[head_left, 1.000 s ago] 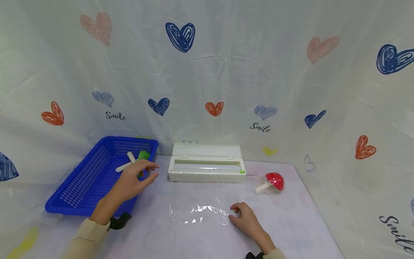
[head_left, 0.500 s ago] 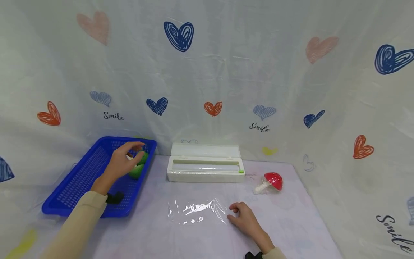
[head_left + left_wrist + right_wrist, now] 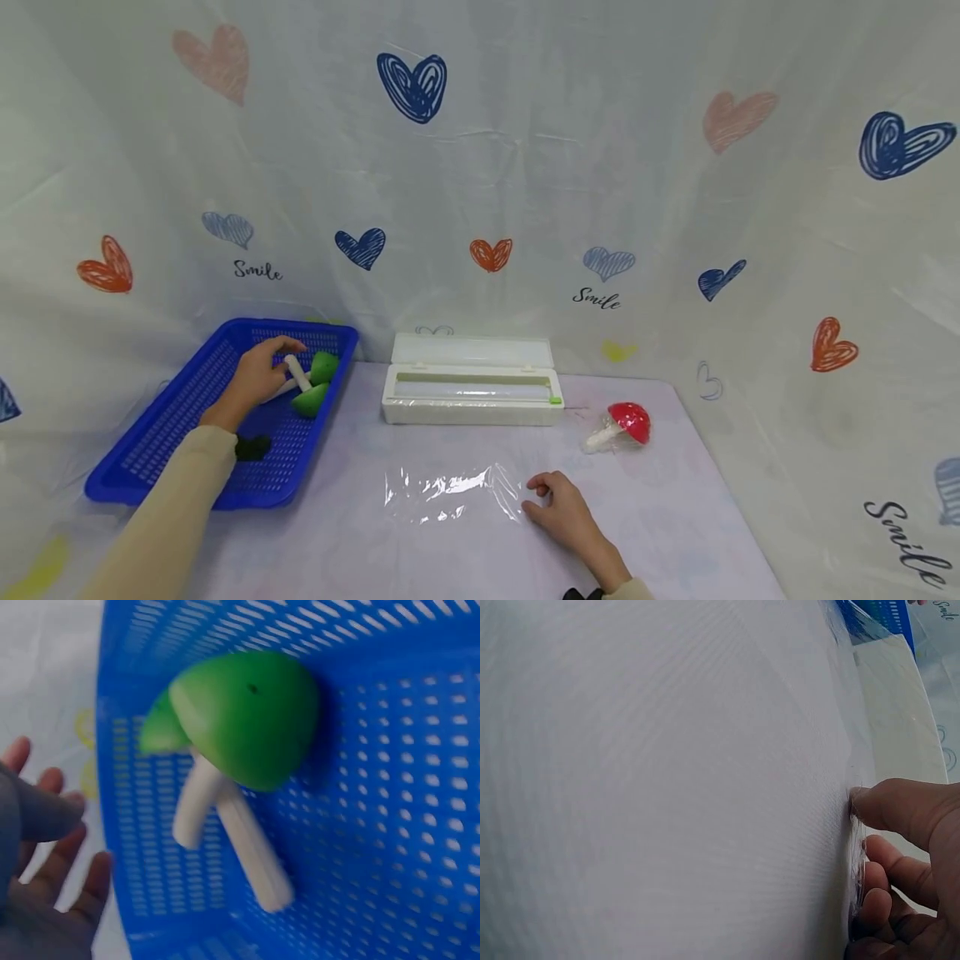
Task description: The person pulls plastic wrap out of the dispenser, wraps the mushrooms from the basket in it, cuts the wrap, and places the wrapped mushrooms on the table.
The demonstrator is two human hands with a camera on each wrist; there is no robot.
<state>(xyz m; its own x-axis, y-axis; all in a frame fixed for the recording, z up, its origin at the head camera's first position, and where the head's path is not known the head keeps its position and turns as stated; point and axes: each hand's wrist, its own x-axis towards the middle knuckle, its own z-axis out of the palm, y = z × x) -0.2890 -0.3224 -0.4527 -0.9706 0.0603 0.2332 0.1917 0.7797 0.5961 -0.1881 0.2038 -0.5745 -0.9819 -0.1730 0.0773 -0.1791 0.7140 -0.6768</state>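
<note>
My left hand point(image 3: 255, 375) reaches into the blue plastic basket point(image 3: 321, 435), its fingers close to the white stems of the toy mushrooms inside. One green-capped mushroom point(image 3: 255, 720) lies across a second green mushroom point(image 3: 161, 731), whose cap is partly hidden behind it. The left wrist view has the fingers loosely spread, with nothing between them. On the table, my right hand point(image 3: 561, 508) rests at the right edge of a flat sheet of clear cling film point(image 3: 450, 492). Its thumb point(image 3: 892, 802) touches the film edge, and the other fingers bend loosely below.
A white cling film dispenser point(image 3: 472, 410) stands at the back of the table, its lid point(image 3: 471, 350) raised and a roll inside. To its right lies a red-capped toy mushroom point(image 3: 630, 422) wrapped in film. A heart-patterned curtain point(image 3: 487, 167) hangs behind.
My left hand has moved further left and deeper into the basket, passing over the green caps to the stems, which now show beside it. The right hand has stayed at the film edge.
</note>
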